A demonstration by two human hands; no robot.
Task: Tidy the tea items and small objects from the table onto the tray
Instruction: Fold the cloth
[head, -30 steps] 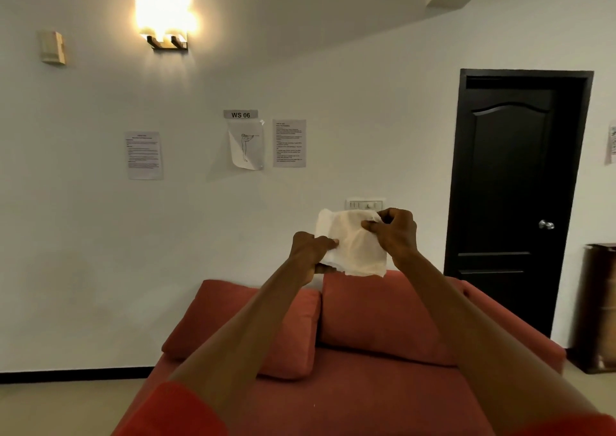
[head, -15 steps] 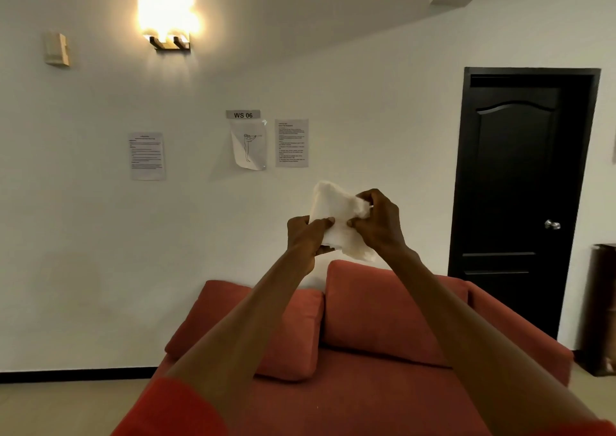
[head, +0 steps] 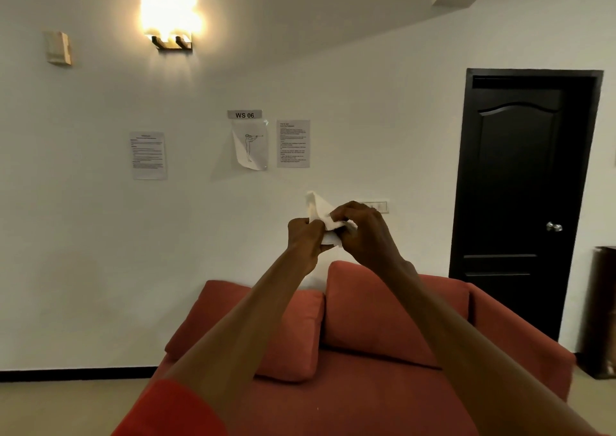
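The left hand [head: 305, 235] and right hand [head: 361, 232] are raised together at arm's length, both pinching a white paper napkin [head: 321, 214] bunched between their fingers, one corner poking up above them. Below the hands sits a red sofa [head: 366, 352]; no table or tray is in view. The thin paper could tear if the hands pull apart, or slip loose and drop onto the cushions
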